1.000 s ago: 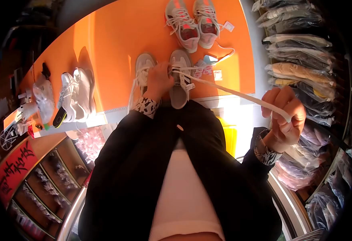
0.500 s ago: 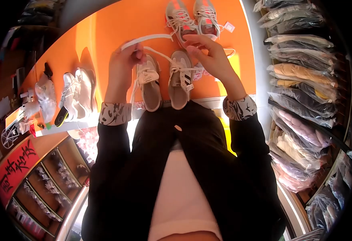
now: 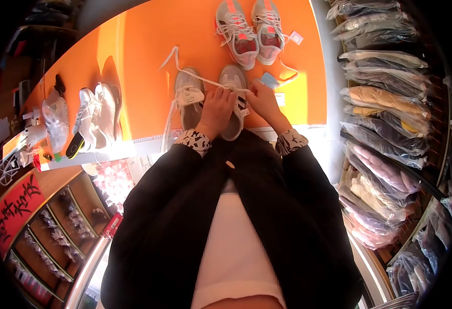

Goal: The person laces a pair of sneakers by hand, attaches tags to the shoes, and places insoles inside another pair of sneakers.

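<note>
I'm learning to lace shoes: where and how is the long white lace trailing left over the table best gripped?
I'd pinch the lace near its loose end, likely with the left hand coming from the left: that end lies over bare orange table, while the other stretch runs toward the right hand. It is thin and sharply bent, so thumb and fingertip should suit.

A black jacket [image 3: 148, 221] is worn open, its long sleeves [image 3: 308, 172] finished just behind the left hand [image 3: 216, 110] and right hand [image 3: 264, 104] by cuffs [image 3: 291, 141] patterned in black and white. Below both hands, a white ribbed top [image 3: 232, 247] is framed.
</note>
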`<move>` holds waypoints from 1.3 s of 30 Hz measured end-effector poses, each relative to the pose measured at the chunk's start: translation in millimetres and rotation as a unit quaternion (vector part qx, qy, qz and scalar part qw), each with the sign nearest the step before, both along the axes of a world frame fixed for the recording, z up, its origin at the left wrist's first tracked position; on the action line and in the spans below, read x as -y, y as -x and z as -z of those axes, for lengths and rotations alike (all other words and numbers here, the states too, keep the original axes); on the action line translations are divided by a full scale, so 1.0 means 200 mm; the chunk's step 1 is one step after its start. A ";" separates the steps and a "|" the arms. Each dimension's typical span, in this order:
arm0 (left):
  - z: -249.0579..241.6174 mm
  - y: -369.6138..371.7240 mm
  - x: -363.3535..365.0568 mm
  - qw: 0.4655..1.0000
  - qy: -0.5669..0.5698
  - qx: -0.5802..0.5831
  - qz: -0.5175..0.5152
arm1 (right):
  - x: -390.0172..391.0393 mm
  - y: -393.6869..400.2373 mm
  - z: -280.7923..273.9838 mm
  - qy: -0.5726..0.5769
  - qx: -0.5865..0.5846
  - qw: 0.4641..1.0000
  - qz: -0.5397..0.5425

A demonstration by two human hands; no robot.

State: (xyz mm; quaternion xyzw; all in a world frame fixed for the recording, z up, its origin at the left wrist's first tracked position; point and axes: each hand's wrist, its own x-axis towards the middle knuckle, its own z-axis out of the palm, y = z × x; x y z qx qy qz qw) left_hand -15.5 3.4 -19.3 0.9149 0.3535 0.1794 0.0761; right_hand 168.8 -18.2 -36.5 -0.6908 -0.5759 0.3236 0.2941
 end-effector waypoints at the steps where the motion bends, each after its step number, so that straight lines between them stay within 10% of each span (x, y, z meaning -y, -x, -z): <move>1: 0.00 0.02 -0.01 1.000 0.000 0.000 0.000 | -0.01 -0.01 -0.09 0.093 -0.166 0.981 0.037; 5: 0.00 0.05 -0.02 0.998 -0.025 0.044 0.040 | 0.08 -0.20 -0.51 0.279 -0.414 0.866 -0.008; 15: -0.04 0.12 0.02 0.996 -0.016 0.058 0.067 | 0.16 -0.79 -1.30 -0.182 -0.710 0.680 0.007; 19: -0.04 0.08 0.02 0.997 -0.011 0.070 0.038 | 0.04 -0.59 -1.20 -0.243 -0.631 0.730 0.097; 23: -0.07 0.02 0.02 0.990 0.077 0.109 -0.035 | -0.05 -0.35 -0.73 -0.029 -0.473 0.863 0.173; 27: -0.03 -0.02 -0.01 0.980 0.143 0.100 -0.097 | 0.01 -0.02 -0.28 0.158 -0.396 0.886 0.182; 39: 0.03 -0.06 -0.04 0.937 0.261 0.118 -0.201 | 0.03 0.19 0.16 0.015 -0.227 0.947 0.228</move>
